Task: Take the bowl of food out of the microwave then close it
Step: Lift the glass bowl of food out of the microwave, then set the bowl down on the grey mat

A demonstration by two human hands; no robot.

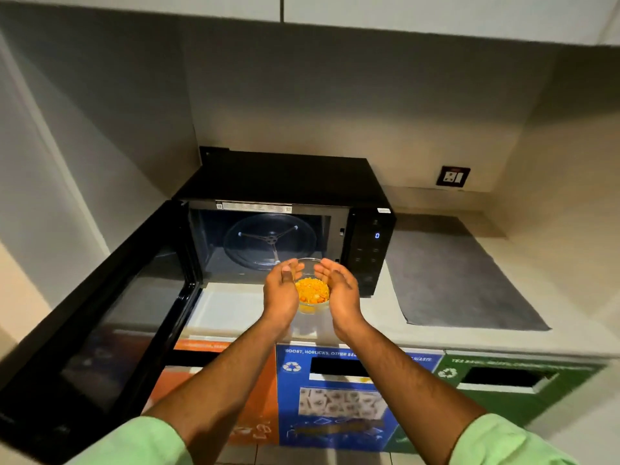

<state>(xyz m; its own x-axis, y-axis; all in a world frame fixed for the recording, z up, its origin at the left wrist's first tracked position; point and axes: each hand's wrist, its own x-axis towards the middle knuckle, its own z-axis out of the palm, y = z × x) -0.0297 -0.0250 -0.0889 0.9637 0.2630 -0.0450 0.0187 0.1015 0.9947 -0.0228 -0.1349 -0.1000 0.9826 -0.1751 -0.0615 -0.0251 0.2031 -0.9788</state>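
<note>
Pale, plain walls (335,95) enclose a recessed nook under white overhead cabinets (436,15), dimly and warmly lit. Right of the grip, a grey mat (449,280) lies on the light tabletop (503,340), with a wall socket (453,176) beyond it; below the grip, orange (261,397), blue (335,397) and green (503,384) recycling-bin fronts line the tabletop's edge.

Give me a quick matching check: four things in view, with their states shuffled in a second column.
1. bowl
2. microwave door
3. turntable
4. grey mat

A. swung wide open
B. bare, nothing on it
C. flat on the counter, right of the microwave
D. cupped between left hand and right hand

Pairs: 1-D, 2-A, 3-B, 4-C
</note>
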